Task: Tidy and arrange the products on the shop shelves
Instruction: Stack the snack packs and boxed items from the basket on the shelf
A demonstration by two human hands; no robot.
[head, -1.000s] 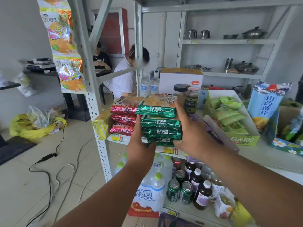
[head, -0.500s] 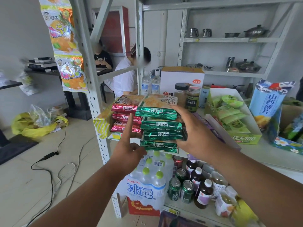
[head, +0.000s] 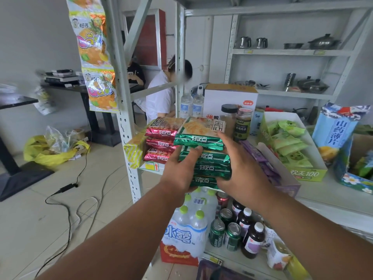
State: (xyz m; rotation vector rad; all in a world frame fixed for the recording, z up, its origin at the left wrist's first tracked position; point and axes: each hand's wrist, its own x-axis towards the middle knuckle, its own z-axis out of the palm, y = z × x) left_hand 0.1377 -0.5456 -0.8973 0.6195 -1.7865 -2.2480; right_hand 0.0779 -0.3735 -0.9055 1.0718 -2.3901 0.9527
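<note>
The left hand [head: 179, 174] and the right hand [head: 240, 168] clasp a stack of green foil biscuit packets [head: 203, 156] between them, each curled round one short end. The left thumb lies over the front of the second packet; the right fingers reach up to the top one. The stack sits at the front edge of the grey metal shelf [head: 323, 190], directly ahead of both hands, so neither is clearly nearer. The packets' long axes run left to right across the view.

Just left of the green stack, touching or nearly so, stands a stack of red foil biscuit packets [head: 161, 144] of the same shape; squaring the green pile flush beside it looks like the step in hand. A yellow striped packet [head: 134, 154] leans at the far side of the red stack.

The hands hide the green stack's ends and its lowest packet, so whether it rests fully on the shelf I cannot tell.
</note>
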